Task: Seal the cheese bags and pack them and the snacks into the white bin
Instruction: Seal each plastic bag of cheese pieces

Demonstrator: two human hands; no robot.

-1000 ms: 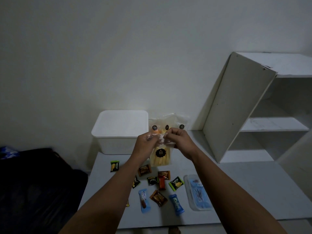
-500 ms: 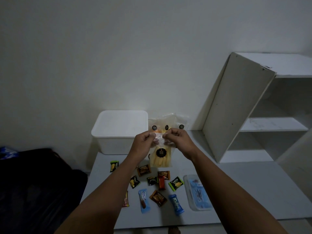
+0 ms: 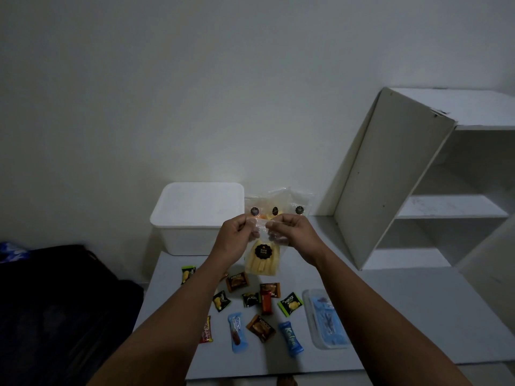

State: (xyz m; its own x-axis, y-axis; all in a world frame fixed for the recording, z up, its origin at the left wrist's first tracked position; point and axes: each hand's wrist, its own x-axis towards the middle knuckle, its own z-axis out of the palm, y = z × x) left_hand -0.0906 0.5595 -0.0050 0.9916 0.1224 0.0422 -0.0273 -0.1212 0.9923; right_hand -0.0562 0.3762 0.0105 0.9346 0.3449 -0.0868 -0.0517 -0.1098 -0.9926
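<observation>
Closest to the camera the snacks are scattered over the white table (image 3: 390,316): a blue Kalpa wrapper (image 3: 290,339), a light blue wrapper (image 3: 237,332), a brown packet (image 3: 261,327), a red one (image 3: 206,329) half hidden by the left forearm; a bit further in, an orange-red bar (image 3: 266,303), a green Nextar packet (image 3: 290,304), a couple of dark ones and another green packet (image 3: 187,274) off on the left; a clear lidded box (image 3: 324,319) with blue stuff inside sits on the right side.

Above all that, both hands are up in the air with a cheese bag (image 3: 262,256); left hand (image 3: 236,237) and right hand (image 3: 296,234) each pinch the clear top edge, thumbs and fingers close together; the bag hangs down between them, yellow sticks and a dark round label showing.

Behind the hands three more cheese bags (image 3: 278,201) stand against the wall; the white bin (image 3: 198,218) is just left of them, at the table's far edge; a white shelf unit (image 3: 418,176) stands at the far right.
</observation>
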